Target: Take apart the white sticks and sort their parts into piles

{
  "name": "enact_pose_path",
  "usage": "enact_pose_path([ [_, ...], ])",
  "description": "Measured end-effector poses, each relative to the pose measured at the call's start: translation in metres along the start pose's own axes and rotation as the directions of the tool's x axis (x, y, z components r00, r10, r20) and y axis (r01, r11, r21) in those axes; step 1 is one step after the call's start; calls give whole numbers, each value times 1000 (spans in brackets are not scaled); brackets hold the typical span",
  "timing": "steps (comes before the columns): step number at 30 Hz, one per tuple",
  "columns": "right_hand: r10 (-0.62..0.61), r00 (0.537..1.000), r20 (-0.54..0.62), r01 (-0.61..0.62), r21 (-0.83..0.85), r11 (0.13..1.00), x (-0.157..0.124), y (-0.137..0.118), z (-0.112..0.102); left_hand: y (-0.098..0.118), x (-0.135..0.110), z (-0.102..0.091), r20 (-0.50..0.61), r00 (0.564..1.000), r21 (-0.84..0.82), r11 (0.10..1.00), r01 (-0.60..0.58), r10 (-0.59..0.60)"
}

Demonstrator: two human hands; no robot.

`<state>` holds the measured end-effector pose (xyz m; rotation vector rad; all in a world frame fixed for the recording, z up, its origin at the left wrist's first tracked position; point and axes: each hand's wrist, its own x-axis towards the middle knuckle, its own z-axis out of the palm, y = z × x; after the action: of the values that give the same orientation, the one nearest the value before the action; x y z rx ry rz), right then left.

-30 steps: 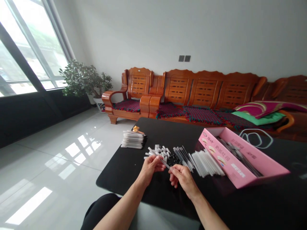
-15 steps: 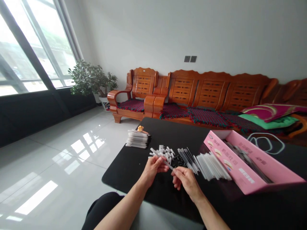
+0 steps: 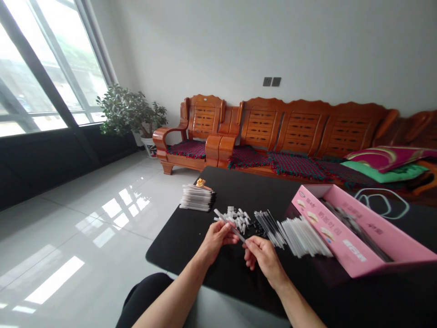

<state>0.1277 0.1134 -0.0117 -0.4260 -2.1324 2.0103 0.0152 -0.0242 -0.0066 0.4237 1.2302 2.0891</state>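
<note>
Both hands hold one slim whitish pen (image 3: 238, 233) over the near edge of the black table (image 3: 177, 249). My left hand (image 3: 217, 238) is closed round its middle, while the fingertips of my right hand (image 3: 261, 253) pinch its lower right end. Just beyond lies a loose heap of white pen caps (image 3: 241, 217). Small black pieces (image 3: 255, 226) are scattered beside it, partly hidden by my hands. To their right are a row of dark ink refills (image 3: 269, 229) and a row of translucent white tubes (image 3: 305, 237).
A stack of pens (image 3: 195, 198) with a small yellow figure (image 3: 200, 182) sits at the table's left. On the right stands an open pink box (image 3: 327, 232) with dark contents, near a pale looped cord (image 3: 404, 212). Behind runs a wooden sofa (image 3: 300, 123).
The view has shifted very slightly. Both hands keep their hold on the pen, in nearly the same place.
</note>
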Motion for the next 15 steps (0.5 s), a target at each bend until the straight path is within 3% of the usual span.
enact_pose_path([
  [7, 83, 996, -29, -81, 63, 995, 5, -7, 6, -1, 6, -1, -14, 1000, -21, 1000, -5, 4],
  [15, 37, 999, -18, -37, 2, 999, 2, -7, -3, -8, 5, 0, -17, 1000, -43, 999, -2, 1],
])
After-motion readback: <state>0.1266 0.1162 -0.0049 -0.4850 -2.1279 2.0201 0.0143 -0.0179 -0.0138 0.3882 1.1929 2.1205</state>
